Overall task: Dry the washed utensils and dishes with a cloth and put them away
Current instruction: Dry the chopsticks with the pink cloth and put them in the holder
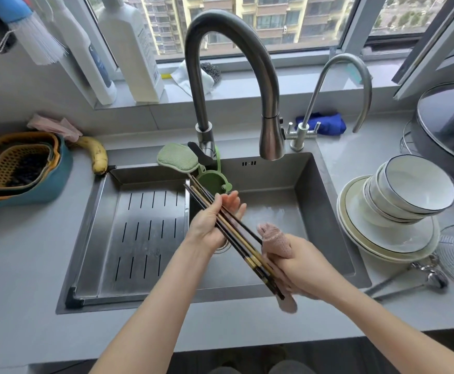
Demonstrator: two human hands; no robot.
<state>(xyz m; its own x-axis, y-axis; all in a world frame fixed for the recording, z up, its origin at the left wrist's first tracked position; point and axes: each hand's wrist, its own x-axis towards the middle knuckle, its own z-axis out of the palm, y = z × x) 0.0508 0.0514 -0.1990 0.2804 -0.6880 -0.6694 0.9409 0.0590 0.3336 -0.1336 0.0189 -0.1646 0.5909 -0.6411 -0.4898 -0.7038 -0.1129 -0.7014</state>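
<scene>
While the left hand [212,223] pinches the chopsticks [231,230] between thumb and nearly straight fingers over the sink [315,201], the right hand [308,265] grips the pink cloth [275,240] round their lower ends.

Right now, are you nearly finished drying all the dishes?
Not nearly. The left hand holds the dark gold-banded chopsticks over the steel sink, and the right hand grips their ends in the pink cloth. The stacked white bowls and plates and the metal ladle sit on the counter, not yet put away.
</scene>
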